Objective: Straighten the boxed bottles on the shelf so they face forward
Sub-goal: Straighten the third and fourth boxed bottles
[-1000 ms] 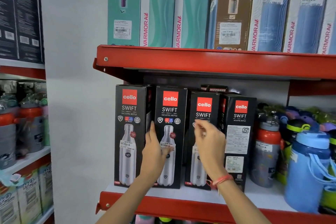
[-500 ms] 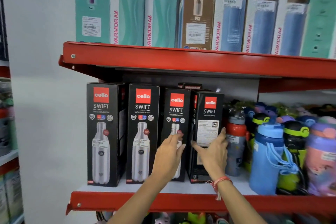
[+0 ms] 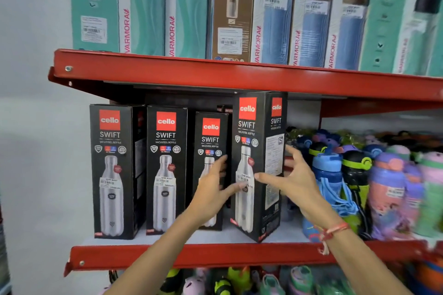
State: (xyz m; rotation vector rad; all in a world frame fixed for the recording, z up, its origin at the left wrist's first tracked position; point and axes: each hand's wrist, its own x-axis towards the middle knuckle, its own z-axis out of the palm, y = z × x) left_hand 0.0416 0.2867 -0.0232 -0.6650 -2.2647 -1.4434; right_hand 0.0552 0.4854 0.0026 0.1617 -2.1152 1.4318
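Four black boxed bottles stand in a row on the middle red shelf point(image 3: 215, 256). The first box point(image 3: 112, 175), the second box point(image 3: 165, 175) and the third box point(image 3: 209, 141) face forward; the third sits a little further back. The fourth box point(image 3: 248, 132) stands nearest me at the shelf's front, turned at an angle so both its front and its right side show. My left hand point(image 3: 215, 189) has its thumb on that box's front and its fingers at the left side. My right hand point(image 3: 294, 179) clasps its right side, thumb across the corner.
Loose coloured plastic bottles point(image 3: 354, 175) crowd the shelf right beside the fourth box. The upper red shelf point(image 3: 215, 74) hangs just above the box tops and carries tall teal, brown and blue bottle boxes point(image 3: 187, 7). A white wall lies to the left. More bottles point(image 3: 239, 280) stand below.
Both hands moved right from the third box to the fourth. The fourth box has come forward and turned, so its front now shows beside its labelled side.
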